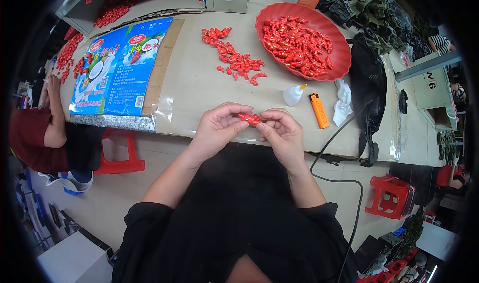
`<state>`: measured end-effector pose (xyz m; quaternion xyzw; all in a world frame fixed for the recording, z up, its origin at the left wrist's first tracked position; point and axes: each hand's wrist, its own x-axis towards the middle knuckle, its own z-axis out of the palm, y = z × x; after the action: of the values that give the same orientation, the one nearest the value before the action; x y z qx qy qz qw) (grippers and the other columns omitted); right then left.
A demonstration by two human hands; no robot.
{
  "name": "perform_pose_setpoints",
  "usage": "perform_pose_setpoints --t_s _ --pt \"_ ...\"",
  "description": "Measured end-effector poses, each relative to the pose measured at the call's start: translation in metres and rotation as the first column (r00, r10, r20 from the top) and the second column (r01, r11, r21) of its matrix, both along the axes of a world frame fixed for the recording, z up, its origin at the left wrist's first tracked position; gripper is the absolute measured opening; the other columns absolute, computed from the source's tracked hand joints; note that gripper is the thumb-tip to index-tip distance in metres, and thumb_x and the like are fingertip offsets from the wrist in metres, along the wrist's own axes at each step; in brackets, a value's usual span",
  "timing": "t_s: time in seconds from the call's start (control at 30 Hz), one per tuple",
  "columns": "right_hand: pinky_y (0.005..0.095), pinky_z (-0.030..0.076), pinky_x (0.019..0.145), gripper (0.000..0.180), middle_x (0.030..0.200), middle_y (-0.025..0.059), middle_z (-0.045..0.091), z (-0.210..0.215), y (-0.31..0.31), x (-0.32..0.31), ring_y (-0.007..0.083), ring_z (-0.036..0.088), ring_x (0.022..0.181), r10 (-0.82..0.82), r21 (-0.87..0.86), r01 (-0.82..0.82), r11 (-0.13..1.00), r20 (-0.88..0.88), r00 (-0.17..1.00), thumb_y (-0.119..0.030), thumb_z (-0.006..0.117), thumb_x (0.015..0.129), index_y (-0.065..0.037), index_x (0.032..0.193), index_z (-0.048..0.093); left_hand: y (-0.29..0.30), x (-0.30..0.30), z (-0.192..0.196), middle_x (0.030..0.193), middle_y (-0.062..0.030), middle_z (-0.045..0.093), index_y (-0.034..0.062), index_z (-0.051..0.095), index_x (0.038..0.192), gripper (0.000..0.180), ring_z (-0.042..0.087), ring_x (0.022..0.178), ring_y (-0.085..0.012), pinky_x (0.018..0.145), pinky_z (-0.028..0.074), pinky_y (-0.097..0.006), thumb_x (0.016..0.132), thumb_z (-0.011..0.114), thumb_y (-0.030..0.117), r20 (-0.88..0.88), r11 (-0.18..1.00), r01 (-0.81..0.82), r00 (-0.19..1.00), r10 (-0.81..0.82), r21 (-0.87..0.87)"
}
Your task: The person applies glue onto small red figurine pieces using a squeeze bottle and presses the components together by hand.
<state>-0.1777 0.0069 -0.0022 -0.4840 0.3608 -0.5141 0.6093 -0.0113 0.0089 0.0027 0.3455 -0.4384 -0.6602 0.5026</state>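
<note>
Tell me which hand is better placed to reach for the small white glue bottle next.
Probably the right hand. The white glue bottle stands on the table just beyond it, on the right side. The left hand is farther away and also pinches the small red piece held between both hands.

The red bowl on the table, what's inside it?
The red bowl holds a heap of small red plastic pieces, piled mostly toward its left and middle. The bare inner wall shows on the right. The bowl's bottom and any pieces lower in the heap are covered.
</note>
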Motion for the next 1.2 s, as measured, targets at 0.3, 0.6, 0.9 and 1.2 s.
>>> perform_pose_setpoints --t_s 0.3,0.6,0.9,1.2 --pt "0.0184 0.046 0.054 0.017 0.091 0.0072 0.047 0.002 0.002 -0.007 0.006 0.052 0.065 -0.005 -0.024 0.006 1.0 0.043 0.999 0.006 0.056 0.076 0.006 0.093 0.054 -0.001 -0.001 0.003 0.104 -0.0083 0.05 -0.0051 0.052 0.104 0.026 0.054 0.096 -0.015 0.084 0.045 -0.024 0.078 0.052 -0.009 0.074 1.0 -0.001 0.997 0.001 -0.001" --pt "0.0199 0.045 0.049 0.01 0.088 0.008 0.047 -0.005 0.005 -0.015 0.0094 0.051 0.059 -0.066 -0.011 0.074 0.997 0.323 0.944 0.006 0.05 0.079 0.005 0.089 0.05 -0.074 -0.029 0.04 0.088 -0.0055 0.055 -0.002 0.055 0.1 0.021 0.056 0.082 -0.012 0.072 0.046 -0.023 0.08 0.055 0.002 0.295 0.951 -0.182 0.921 0.253 -0.248" --pt "0.0206 0.044 0.047 0.011 0.089 0.0091 0.047 -0.003 0.007 -0.021 0.0103 0.05 0.057 -0.168 0.04 0.164 0.986 0.302 0.938 0.006 0.05 0.079 0.004 0.09 0.05 -0.121 -0.025 0.028 0.088 -0.0065 0.056 0.0039 0.06 0.097 0.02 0.053 0.072 -0.0104 0.065 0.044 -0.023 0.077 0.057 0.004 0.521 0.853 -0.188 0.721 0.456 -0.487" --pt "0.0194 0.041 0.049 0.009 0.082 0.0048 0.049 0.004 -0.003 -0.025 0.0074 0.048 0.055 -0.361 -0.028 0.366 0.93 0.107 0.926 0.002 0.051 0.081 0.002 0.09 0.05 -0.171 0.075 0.006 0.128 -0.0098 0.04 0.0163 0.055 0.111 0.029 0.03 0.121 -0.0298 0.097 0.028 -0.038 0.083 0.051 0.023 0.762 0.775 0.125 0.33 0.556 -0.62"
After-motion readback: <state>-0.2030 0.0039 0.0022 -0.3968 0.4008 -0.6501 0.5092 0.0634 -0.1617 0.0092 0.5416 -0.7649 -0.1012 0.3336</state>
